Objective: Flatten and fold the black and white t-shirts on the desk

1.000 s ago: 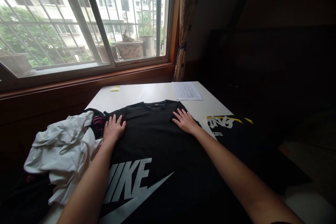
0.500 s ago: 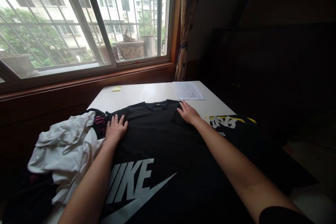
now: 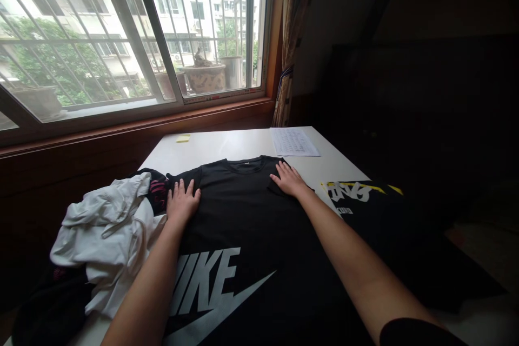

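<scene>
A black T-shirt (image 3: 243,211) with a grey NIKE print lies spread on the white table, its collar toward the window. My left hand (image 3: 183,201) rests flat on its left sleeve side, fingers spread. On the right shoulder and sleeve lies my right hand (image 3: 288,177), palm down with the fingers stretched out. Neither hand grips the cloth. My left forearm hides part of the print. The shirt's lower end runs out of view at the bottom.
Crumpled white cloth (image 3: 109,227) and dark garments are heaped at the left. Another black garment with a white and yellow print (image 3: 352,192) hangs over the right edge. Printed paper (image 3: 295,142) and a yellow note (image 3: 183,138) lie on the table (image 3: 227,143) near the window.
My right hand has shifted slightly inward across the sleeve, and more of the sleeve's outer end shows. My left hand stays on the shirt. The view has moved a little.
</scene>
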Tool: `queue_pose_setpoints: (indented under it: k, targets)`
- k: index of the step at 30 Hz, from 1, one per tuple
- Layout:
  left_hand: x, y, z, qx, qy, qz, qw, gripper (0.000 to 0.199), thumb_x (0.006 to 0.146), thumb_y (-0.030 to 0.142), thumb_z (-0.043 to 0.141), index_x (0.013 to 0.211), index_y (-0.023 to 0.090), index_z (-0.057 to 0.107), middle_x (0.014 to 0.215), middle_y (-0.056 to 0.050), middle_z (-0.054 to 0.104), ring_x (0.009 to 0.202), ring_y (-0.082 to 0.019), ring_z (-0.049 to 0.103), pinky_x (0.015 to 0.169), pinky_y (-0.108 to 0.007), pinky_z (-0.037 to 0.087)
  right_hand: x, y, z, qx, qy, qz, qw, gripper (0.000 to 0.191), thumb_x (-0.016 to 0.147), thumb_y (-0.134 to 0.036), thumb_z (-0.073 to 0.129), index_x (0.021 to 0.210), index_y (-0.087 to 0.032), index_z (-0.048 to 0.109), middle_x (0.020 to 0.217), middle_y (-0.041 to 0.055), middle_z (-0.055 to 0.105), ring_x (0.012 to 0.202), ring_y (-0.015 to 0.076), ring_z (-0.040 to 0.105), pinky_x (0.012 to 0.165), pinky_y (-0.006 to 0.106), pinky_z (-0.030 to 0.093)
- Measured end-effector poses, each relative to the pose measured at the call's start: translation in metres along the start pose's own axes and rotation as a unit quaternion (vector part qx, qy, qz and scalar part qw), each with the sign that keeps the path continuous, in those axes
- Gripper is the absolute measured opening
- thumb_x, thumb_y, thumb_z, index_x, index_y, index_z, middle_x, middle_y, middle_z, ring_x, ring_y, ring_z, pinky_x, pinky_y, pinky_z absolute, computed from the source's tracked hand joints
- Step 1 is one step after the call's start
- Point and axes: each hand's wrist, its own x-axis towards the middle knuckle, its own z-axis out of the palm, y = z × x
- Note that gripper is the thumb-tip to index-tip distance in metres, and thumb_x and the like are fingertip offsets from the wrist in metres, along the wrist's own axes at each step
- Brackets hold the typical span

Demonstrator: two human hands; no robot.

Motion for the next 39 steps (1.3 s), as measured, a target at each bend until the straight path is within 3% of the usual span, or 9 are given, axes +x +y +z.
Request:
queue_pose_setpoints:
  k: [9, 19, 24, 32, 39]
  targets:
    - [-0.006, 0.017, 0.003, -0.008, -0.017, 0.012, 1.0, 0.068, 0.103, 0.058, 0.026, 0.162, 0.025, 0.031, 0.17, -0.015, 0.021, 0.158, -0.035, 0.017, 0.123, -0.061, 0.018, -0.011, 0.022, -0.003, -0.003, 0.004, 0.003, 1.0, 0.09, 0.099, -0.072, 0.013, 0.165, -0.011, 0.02, 0.173, 0.0092, 0.01, 0.159, 0.0231, 0.008, 0.129, 0.043, 0.006]
    - [0.035, 0.009, 0.002, -0.04, -0.047, 0.031, 0.998, 0.074, 0.1, 0.067, 0.022, 0.162, 0.028, 0.03, 0.171, -0.013, 0.018, 0.158, -0.036, 0.013, 0.121, -0.066, 0.015, -0.007, 0.028, -0.001, -0.003, 0.003, 0.021, 1.0, 0.092, 0.098, -0.073, 0.012, 0.165, -0.01, 0.018, 0.173, 0.009, 0.008, 0.16, 0.0231, 0.006, 0.129, 0.043, 0.004]
    - [0.046, -0.004, 0.0, -0.044, -0.03, 0.019, 0.998, 0.064, 0.103, 0.056, 0.027, 0.16, 0.029, 0.036, 0.17, -0.012, 0.025, 0.156, -0.037, 0.02, 0.122, -0.062, 0.019, -0.005, 0.029, 0.0, -0.003, 0.003, 0.025, 1.0, 0.091, 0.098, -0.073, 0.012, 0.165, -0.012, 0.018, 0.173, 0.009, 0.009, 0.16, 0.0228, 0.006, 0.129, 0.042, 0.005]
    - [0.053, -0.016, -0.011, -0.045, 0.017, -0.063, 0.997, 0.064, 0.101, 0.039, 0.041, 0.157, 0.007, 0.036, 0.163, -0.03, 0.028, 0.151, -0.045, 0.028, 0.119, -0.054, 0.029, -0.007, 0.029, 0.0, 0.0, 0.01, 0.03, 1.0, 0.09, 0.098, -0.073, 0.013, 0.165, -0.012, 0.019, 0.173, 0.0086, 0.009, 0.159, 0.0223, 0.008, 0.129, 0.042, 0.004]
    - [0.075, -0.019, -0.03, -0.08, -0.011, -0.105, 0.991, 0.073, 0.093, 0.037, 0.064, 0.156, 0.014, 0.035, 0.155, -0.026, 0.041, 0.135, -0.041, 0.051, 0.106, -0.051, 0.044, -0.008, 0.029, 0.0, 0.0, 0.006, 0.031, 1.0, 0.09, 0.098, -0.072, 0.013, 0.165, -0.012, 0.018, 0.173, 0.0084, 0.009, 0.16, 0.023, 0.007, 0.129, 0.042, 0.004]
